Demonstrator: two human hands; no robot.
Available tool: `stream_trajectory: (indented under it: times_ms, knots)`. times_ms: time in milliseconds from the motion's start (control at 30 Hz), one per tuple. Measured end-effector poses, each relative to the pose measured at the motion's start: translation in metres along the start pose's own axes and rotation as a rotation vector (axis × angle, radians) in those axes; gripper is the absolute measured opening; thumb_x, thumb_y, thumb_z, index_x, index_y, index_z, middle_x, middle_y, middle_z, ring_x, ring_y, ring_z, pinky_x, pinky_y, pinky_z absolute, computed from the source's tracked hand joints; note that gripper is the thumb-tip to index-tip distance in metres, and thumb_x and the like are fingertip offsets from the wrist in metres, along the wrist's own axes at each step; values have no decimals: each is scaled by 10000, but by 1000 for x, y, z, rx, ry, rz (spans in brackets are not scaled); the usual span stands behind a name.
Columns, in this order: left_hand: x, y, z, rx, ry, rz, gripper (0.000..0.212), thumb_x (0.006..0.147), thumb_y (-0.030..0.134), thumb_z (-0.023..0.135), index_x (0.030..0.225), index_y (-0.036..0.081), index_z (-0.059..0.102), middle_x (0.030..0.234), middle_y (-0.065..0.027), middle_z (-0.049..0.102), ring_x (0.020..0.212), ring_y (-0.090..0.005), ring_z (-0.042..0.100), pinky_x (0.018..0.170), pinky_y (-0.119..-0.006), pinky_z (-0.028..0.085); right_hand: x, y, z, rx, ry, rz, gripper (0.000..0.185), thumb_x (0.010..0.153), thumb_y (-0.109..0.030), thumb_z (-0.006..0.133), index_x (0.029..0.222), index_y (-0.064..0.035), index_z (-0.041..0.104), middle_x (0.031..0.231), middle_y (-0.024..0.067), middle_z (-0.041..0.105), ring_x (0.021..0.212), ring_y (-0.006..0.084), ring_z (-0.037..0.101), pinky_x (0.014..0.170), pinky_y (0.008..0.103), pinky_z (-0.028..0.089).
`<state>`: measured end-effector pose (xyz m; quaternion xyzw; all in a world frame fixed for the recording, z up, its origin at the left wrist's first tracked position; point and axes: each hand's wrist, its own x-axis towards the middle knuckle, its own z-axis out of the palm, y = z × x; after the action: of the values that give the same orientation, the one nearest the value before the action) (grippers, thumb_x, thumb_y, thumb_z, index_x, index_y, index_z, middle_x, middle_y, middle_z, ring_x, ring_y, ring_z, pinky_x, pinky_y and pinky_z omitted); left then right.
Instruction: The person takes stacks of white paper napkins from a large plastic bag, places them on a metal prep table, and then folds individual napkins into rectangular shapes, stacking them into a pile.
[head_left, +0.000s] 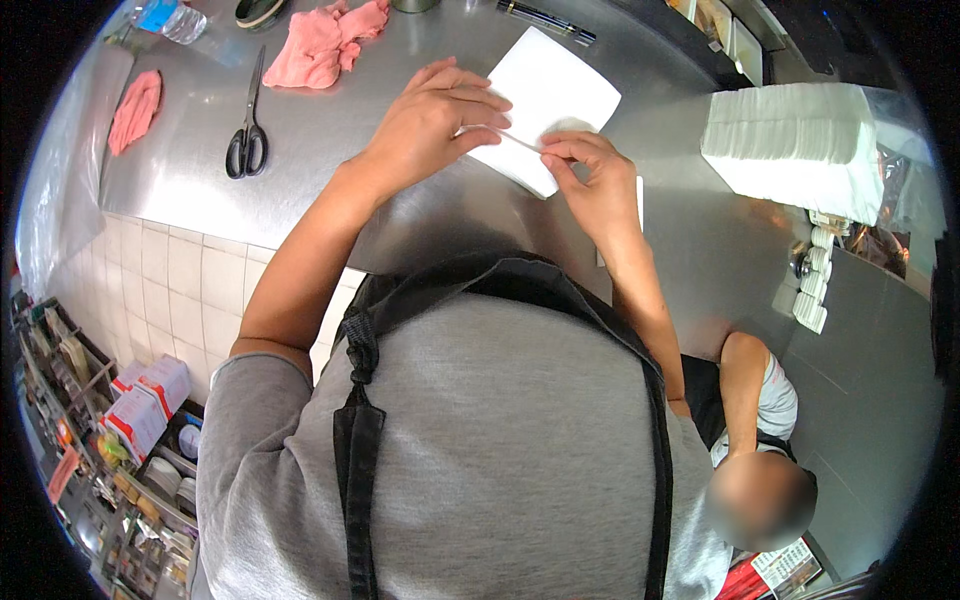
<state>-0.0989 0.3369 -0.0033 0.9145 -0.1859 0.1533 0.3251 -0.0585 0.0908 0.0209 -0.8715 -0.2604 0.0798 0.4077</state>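
Observation:
A white paper napkin (555, 82) lies at an angle on the steel worktop, with a folded edge running between my two hands. My left hand (446, 112) rests at the napkin's left side, its thumb and fingers by the fold; whether they pinch it is unclear. On the right, my right hand (600, 169) pinches the end of that fold between thumb and index finger. Part of another flat white thing (640, 202) shows beside my right wrist.
Black-handled scissors (247, 142), pink cloths (319, 49), a water bottle (169, 19) and pens (547, 21) lie on the worktop (315, 142). A tall stack of white napkins (791, 150) stands right. Another person (776, 397) sits close at lower right. Shelves with boxes (146, 409) stand lower left.

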Motion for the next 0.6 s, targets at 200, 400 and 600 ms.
stream_trajectory:
  times_ms: [200, 400, 600]
  knots:
    - [4, 7, -8, -87, -26, 65, 231, 817, 152, 801, 1043, 130, 759, 1226, 20, 729, 1203, -227, 611, 1153, -504, 362, -14, -11, 5, 177, 50, -73, 72, 927, -41, 656, 962, -36, 593, 1111, 116, 730, 956, 240, 705, 835, 322, 528]
    - [21, 11, -2, -293, -147, -220, 166, 904, 129, 740, 1062, 83, 720, 1040, -37, 751, 1037, -192, 661, 962, -369, 457, -21, -8, 11, 607, 278, 112, 209, 981, -37, 598, 1180, -42, 664, 1102, 85, 695, 896, 160, 635, 777, 268, 480]
    - [34, -13, 38, -487, 81, -476, 246, 949, 162, 716, 1162, 49, 666, 911, -50, 727, 784, -86, 639, 678, -265, 497, -6, 4, 3, 200, 132, 82, 365, 969, -55, 593, 1331, -56, 641, 1169, 145, 662, 920, 211, 597, 798, 310, 494]
